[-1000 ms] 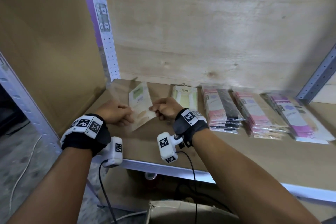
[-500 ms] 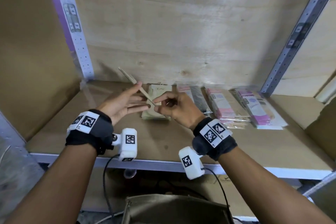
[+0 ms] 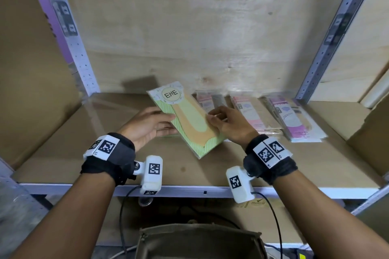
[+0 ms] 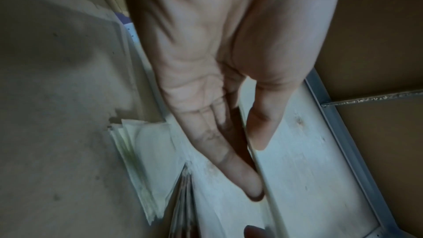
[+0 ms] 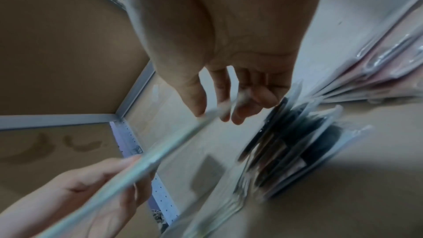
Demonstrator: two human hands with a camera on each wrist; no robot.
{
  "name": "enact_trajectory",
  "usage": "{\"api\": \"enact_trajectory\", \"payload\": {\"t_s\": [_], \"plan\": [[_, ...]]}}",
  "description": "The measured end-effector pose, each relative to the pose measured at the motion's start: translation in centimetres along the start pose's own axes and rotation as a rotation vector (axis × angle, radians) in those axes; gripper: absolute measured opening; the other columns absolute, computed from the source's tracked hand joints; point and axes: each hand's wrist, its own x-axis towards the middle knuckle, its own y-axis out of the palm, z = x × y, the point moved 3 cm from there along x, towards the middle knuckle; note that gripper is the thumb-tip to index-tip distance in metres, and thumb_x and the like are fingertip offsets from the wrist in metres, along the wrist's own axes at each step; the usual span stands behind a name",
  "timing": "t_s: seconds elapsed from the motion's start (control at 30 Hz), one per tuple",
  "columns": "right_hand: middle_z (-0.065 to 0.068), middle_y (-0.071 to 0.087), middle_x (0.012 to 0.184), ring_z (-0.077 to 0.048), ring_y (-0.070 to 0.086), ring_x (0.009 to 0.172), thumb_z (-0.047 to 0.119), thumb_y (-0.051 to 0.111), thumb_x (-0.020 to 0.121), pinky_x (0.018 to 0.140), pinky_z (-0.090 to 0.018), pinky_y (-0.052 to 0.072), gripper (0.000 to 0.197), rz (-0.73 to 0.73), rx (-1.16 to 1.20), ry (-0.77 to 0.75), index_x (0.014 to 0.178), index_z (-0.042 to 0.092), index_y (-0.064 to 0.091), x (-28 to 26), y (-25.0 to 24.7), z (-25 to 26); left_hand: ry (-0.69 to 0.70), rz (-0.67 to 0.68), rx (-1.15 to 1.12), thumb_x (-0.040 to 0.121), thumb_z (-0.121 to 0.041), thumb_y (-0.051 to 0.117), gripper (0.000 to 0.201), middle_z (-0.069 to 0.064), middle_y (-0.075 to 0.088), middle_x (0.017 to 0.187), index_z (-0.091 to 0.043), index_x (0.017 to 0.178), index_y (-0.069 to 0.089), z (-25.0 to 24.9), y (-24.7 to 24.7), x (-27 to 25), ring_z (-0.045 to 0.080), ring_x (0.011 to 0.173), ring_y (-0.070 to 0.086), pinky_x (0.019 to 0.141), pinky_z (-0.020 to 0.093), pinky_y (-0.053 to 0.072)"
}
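Above the shelf (image 3: 101, 136), left hand (image 3: 147, 126) and right hand (image 3: 229, 124) each pinch an edge of the green "ENE" packet (image 3: 189, 120).

The head view is fairly bright, with soft light that seems to come from the front. The green packet (image 3: 187, 120) throws a dark shadow on the wooden back wall (image 3: 210, 38) behind it. The straight shelf posts (image 3: 329, 38) look bent near the edges. Both wrist views are dimmer, bluish and smeared, and the stacked packs (image 5: 286, 151) there are too blurry to read
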Motion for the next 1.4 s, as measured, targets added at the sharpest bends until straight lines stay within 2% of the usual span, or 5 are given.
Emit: {"api": "enact_trajectory", "payload": {"t_s": [0.23,0.47,0.8,1.03,1.4], "plan": [[0.004,0.048,0.055,-0.005,0.041,0.045,0.016,0.058,0.097,0.046,-0.016,0.036,0.014,0.173,0.269,-0.05,0.092,0.003,0.059,-1.3,-0.5,0.1,0.046,-0.104,0.048,0.098,-0.032,0.057,0.026,0.008,0.076,0.105,-0.013,0.112,0.068,0.1,0.3,0.9,0.018,0.086,0.074,0.065,0.026,0.06],[0.006,0.051,0.065,-0.002,0.046,0.058,0.015,0.058,0.097,0.062,-0.012,0.036,0.009,0.217,0.179,-0.109,0.095,0.008,0.063,-1.6,-0.2,-0.4,0.235,-0.551,0.23,0.084,-0.059,0.064,0.045,0.003,0.074,0.091,-0.015,0.09,0.07,-0.3,-3.5,2.2,0.015,0.079,0.063,0.067,0.027,0.047],[-0.006,0.055,0.086,-0.016,0.05,0.082,0.012,0.058,0.097,0.08,-0.027,0.039,0.006,0.304,0.229,-0.16,0.093,0.013,0.062,-2.2,0.4,-0.6,0.257,-0.535,0.304,0.068,-0.07,0.063,0.063,0.011,0.072,0.089,-0.01,0.086,0.071,0.3,-4.0,2.6,0.02,0.08,0.061,0.077,0.037,0.05],[0.0,0.05,0.066,-0.005,0.044,0.054,0.009,0.059,0.096,0.055,-0.015,0.037,0.007,0.15,0.371,-0.096,0.097,0.003,0.06,-2.0,-0.1,-0.9,0.064,-0.464,-0.132,0.086,-0.076,0.043,0.067,0.0,0.076,0.077,-0.015,0.1,0.067,0.8,-2.5,2.0,0.016,0.068,0.067,0.056,0.025,0.052],[-0.01,0.066,0.08,-0.023,0.063,0.058,0.019,0.057,0.098,0.044,-0.026,0.048,0.016,-0.1,0.607,0.017,0.095,0.005,0.051,-1.3,2.1,0.3,0.259,-0.529,0.791,0.103,-0.051,0.026,0.062,0.023,0.068,0.102,-0.006,0.096,0.068,1.3,3.7,1.0,0.037,0.092,0.062,0.077,0.033,0.049]]}}
